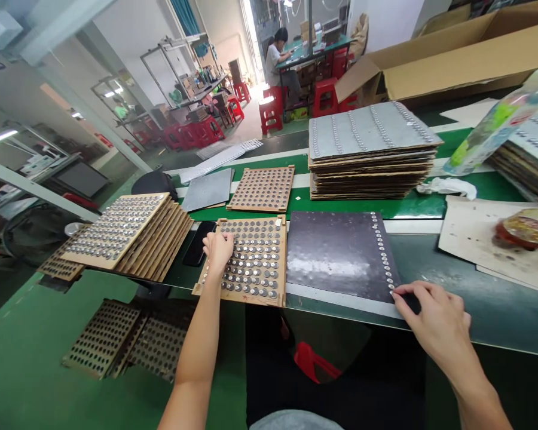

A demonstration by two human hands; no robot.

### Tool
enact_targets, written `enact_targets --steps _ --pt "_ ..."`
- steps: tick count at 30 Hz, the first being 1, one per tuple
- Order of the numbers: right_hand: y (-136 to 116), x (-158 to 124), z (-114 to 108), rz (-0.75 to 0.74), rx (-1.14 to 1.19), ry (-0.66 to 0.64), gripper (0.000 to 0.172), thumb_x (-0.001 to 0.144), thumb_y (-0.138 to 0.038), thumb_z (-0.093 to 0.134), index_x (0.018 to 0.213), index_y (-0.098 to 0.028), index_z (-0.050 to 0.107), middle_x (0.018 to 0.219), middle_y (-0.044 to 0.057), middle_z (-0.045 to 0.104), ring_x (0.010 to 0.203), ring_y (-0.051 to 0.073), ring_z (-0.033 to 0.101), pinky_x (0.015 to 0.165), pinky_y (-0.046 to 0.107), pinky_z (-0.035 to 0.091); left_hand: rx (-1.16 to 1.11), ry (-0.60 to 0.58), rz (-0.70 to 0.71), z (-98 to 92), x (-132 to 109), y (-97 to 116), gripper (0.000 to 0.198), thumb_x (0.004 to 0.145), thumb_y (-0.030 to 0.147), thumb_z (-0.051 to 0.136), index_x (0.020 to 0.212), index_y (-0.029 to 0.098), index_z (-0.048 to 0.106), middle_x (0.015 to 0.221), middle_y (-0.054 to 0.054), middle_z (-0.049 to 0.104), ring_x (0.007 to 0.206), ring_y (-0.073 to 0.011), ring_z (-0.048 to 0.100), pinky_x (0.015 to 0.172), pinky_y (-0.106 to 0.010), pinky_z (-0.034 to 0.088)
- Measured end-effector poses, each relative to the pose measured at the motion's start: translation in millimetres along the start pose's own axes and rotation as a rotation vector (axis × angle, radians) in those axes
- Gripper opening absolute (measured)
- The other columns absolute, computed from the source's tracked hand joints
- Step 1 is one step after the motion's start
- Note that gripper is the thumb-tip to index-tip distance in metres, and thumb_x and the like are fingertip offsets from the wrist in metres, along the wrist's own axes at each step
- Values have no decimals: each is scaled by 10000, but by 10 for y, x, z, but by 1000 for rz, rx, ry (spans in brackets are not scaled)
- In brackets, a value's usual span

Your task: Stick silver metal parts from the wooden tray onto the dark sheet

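Far off, a person (278, 65) sits at a green table, with red stools (271, 110) on the floor. Below the near edge of the tabletop (497, 298), two boards with holes (101, 337) lie on green. On the left of the tabletop is a pile of wood boards (116, 230), then a black phone (198, 245). My left hand (218, 251) lies spread on a board of discs (284, 263), and I cannot tell if it has a disc. That board sits at the near edge, right beside a black sheet (336, 257). My right hand (430, 313) is curled at the sheet's near corner, but I cannot tell if it grips it. Behind are a tall stack of gray sheets (367, 152), a bottle (497, 122) and a cardboard box (448, 60).
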State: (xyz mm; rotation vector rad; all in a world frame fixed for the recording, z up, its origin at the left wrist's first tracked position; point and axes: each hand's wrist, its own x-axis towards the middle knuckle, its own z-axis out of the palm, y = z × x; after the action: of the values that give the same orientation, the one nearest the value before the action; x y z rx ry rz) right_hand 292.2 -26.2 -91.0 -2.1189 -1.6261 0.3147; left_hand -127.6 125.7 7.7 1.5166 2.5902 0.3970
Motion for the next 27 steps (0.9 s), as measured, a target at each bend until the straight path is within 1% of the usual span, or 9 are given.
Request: enact_targets --steps 8,11,13,15,17,19,20,23,27 --pt "-74 -21 -41 -6 22 65 329 837 -514 501 823 -264 715 1107 160 701 1013 416 545 764 539 432 -78 34 -11 -64 -15 80 331 961 343 665 1244 172 641 1358 -112 606 1236 -295 585 1038 -547 481" --pt "-255 -62 -90 -21 97 185 382 878 -545 460 792 -252 689 1043 154 710 988 390 558 790 539 444 -180 84 26 -133 -217 174 186 964 269 626 1095 143 670 1337 -134 578 1332 -341 481 1109 -603 368" --pt "-483 -113 -156 -101 277 282 333 899 -519 521 799 -245 681 960 125 714 951 340 591 819 502 467 -284 87 103 -149 -496 293 134 975 225 555 957 154 667 1262 -153 572 1338 -358 443 1124 -596 324" --pt "-777 -184 -238 -205 516 292 189 913 -404 614 851 -240 687 937 93 706 931 282 628 803 421 499 -407 15 242 -141 -878 427 148 963 232 552 856 198 648 1107 -112 603 1216 -316 521 1079 -504 388" --pt "-1080 -268 -314 -267 711 241 83 939 -290 630 890 -243 678 946 67 692 878 228 655 729 344 515 -520 -129 409 -123 -1295 538 165 942 249 588 787 217 637 947 -53 620 1022 -245 599 961 -378 470" --pt "-1326 -353 -370 -309 840 205 59 950 -220 628 914 -248 666 932 42 678 832 189 659 708 300 527 -634 -267 531 -115 -1652 607 186 946 291 596 780 222 645 887 -26 606 910 -206 603 876 -323 483" --pt "-1415 -392 -389 -323 884 196 68 951 -197 628 927 -250 663 926 32 675 816 174 660 707 283 533 -776 -363 566 -118 -1785 624 195 957 317 594 802 217 656 893 -29 592 904 -204 590 870 -322 469" --pt "-1550 -474 -419 -346 953 193 105 949 -154 631 952 -255 660 919 12 675 819 148 669 724 245 544 -1059 -531 542 -156 -1992 637 233 960 400 626 833 211 677 899 -27 547 899 -201 550 858 -318 429" --pt "-1578 -502 -420 -363 976 224 134 945 -125 627 966 -254 658 914 4 680 851 135 681 749 220 552 -1140 -579 499 -232 -2020 630 250 942 434 670 828 211 683 900 -19 513 905 -197 516 863 -308 398"
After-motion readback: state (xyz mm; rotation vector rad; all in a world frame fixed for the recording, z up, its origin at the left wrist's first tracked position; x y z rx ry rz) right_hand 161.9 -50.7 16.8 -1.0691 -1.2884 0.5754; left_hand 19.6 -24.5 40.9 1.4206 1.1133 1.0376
